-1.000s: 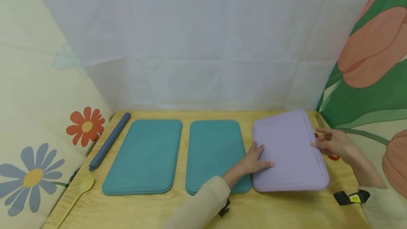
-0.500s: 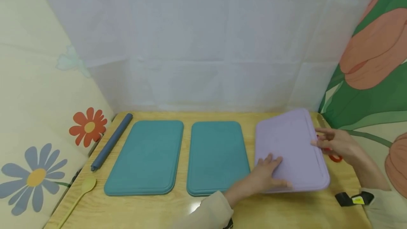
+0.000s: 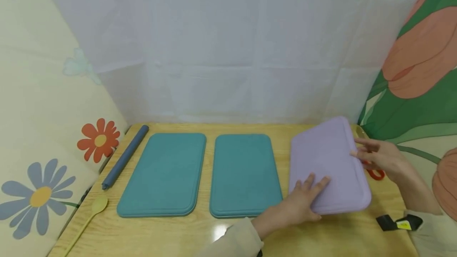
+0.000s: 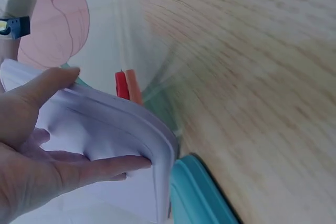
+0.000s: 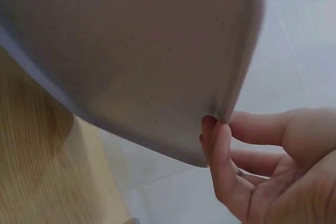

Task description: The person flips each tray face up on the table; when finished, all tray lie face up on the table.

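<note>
- We find the lilac panel (image 3: 337, 165) at the right of the table (image 3: 175, 239), between both hands and touched by each.
- Its long axis runs away from the person; its right edge is raised.
- The right hand (image 3: 385, 162) pinches that edge.
- The left hand (image 3: 299, 202) rests, fingers spread, on its near-left part.

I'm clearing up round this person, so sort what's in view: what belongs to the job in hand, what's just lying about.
Job in hand:
lilac board, tilted
left hand, on its face
right hand, pinching its edge

Seemingly just lying about:
left teal board, flat
right teal board, flat
dark blue roll
yellow spoon
red-looped thing, partly hidden
</note>
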A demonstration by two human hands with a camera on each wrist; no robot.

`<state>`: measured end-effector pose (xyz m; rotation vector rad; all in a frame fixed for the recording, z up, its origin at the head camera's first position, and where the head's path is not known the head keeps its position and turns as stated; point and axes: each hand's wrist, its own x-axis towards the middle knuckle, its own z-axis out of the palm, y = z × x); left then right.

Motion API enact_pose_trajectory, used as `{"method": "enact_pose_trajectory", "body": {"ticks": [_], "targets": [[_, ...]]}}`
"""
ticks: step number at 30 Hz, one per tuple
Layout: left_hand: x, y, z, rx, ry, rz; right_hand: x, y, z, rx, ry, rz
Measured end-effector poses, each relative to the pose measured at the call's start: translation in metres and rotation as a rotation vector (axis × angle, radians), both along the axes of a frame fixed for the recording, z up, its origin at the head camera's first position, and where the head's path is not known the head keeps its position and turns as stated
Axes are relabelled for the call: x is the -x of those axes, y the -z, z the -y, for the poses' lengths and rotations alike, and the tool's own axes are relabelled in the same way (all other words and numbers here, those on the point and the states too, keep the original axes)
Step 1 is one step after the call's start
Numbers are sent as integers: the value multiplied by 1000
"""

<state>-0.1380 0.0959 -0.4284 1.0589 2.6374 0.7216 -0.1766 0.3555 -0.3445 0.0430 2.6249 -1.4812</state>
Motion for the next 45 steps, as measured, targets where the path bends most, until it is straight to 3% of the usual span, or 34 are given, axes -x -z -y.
{"method": "enact_pose_trajectory", "body": {"ticks": [10,13,17,21,33,37,45], "targets": [[-10,-10,0,-59,-1,-49,3,-9,1,264,17,2],[-11,-9,0,-116,32,-150,3,-13,5,318,34,5],[-12,-10,-1,-184,51,-340,5,-15,13,408,55,1],[-14,-15,-2,-223,42,-426,6,-16,24,490,77,-9],[-13,-29,-1,-364,34,-560,10,-18,48,619,110,-29],[-13,-31,-2,-419,13,-590,11,-20,54,618,104,-55],[-16,-37,-1,-430,-11,-617,11,-20,60,584,88,-81]]}}
